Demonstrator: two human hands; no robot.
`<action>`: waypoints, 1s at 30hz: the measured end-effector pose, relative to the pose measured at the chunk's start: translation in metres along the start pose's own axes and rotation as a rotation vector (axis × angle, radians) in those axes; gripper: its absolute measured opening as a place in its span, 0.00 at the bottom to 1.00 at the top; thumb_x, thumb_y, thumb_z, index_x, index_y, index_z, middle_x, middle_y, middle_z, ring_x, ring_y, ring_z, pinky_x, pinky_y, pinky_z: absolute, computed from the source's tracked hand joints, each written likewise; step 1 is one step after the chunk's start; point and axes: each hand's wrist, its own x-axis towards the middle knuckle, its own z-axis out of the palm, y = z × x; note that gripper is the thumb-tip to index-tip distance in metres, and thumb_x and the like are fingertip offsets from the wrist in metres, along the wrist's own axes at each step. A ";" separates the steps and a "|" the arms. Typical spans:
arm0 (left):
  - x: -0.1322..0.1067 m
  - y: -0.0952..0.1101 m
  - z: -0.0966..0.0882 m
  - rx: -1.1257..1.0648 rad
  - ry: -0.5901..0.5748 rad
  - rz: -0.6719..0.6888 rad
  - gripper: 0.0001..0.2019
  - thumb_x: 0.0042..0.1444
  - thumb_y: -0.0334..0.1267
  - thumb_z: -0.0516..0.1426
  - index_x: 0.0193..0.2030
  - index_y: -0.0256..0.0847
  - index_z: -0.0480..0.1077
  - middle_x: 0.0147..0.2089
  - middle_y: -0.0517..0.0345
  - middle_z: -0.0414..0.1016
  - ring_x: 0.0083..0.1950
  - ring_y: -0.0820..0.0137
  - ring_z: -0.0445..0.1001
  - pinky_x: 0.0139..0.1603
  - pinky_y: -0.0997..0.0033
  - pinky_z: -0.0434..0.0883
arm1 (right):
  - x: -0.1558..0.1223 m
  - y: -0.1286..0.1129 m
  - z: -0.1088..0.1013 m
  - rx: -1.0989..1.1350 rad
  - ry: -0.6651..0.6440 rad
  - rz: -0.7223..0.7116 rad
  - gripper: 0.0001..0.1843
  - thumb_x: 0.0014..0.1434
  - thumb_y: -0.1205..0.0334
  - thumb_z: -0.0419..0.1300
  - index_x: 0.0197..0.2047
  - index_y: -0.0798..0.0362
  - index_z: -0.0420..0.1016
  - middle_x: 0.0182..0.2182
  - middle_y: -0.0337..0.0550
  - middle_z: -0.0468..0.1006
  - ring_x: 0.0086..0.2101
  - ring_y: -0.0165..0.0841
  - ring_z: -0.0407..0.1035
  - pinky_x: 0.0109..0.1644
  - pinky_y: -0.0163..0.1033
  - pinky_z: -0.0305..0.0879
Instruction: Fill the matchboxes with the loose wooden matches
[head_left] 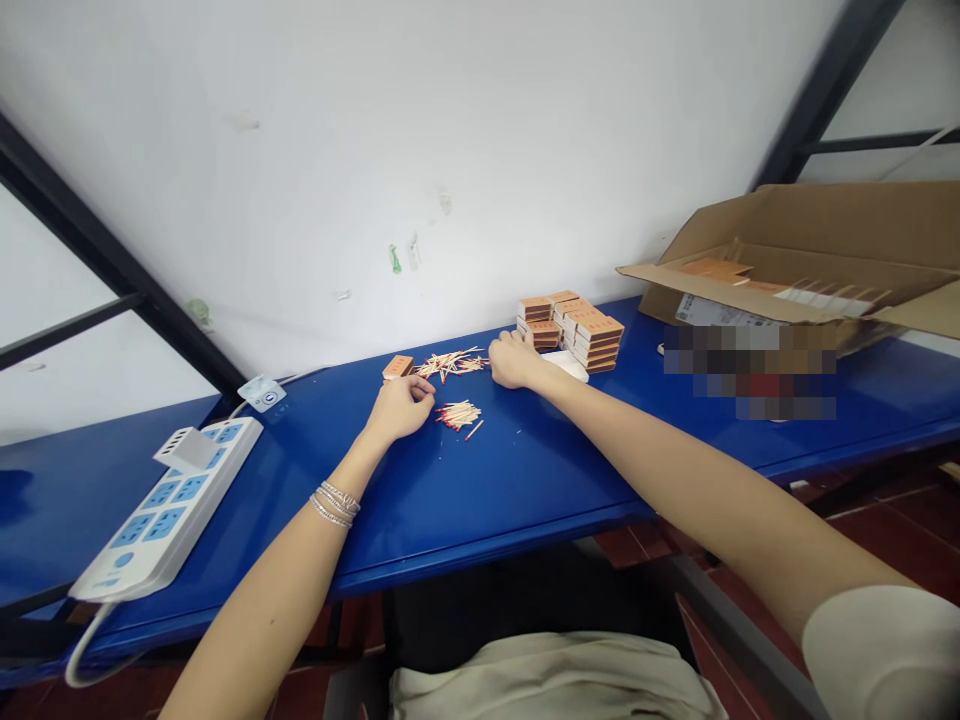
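My left hand (403, 405) rests on the blue table (465, 490) with its fingers curled together, fingertips beside a small heap of red-tipped matches (458, 414). My right hand (512, 359) lies further back in a loose fist, touching the edge of a larger scatter of matches (450, 364) and close to stacks of orange matchboxes (579, 331). A single orange matchbox (397, 367) sits left of the scatter. A white object (568, 365) lies just right of my right hand. What the closed fingers hold is hidden.
A white and blue power strip (169, 505) with a plugged-in adapter lies at the table's left. An open cardboard box (810, 265) with more packets stands at the right. A white wall and dark metal frame bars rise behind the table.
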 end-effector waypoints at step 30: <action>-0.001 0.002 -0.001 0.014 -0.010 -0.034 0.09 0.47 0.33 0.57 0.36 0.41 0.76 0.32 0.58 0.80 0.33 0.69 0.76 0.41 0.70 0.72 | -0.024 -0.032 -0.017 0.658 -0.095 -0.423 0.07 0.50 0.72 0.60 0.32 0.57 0.79 0.28 0.42 0.80 0.29 0.28 0.71 0.32 0.30 0.62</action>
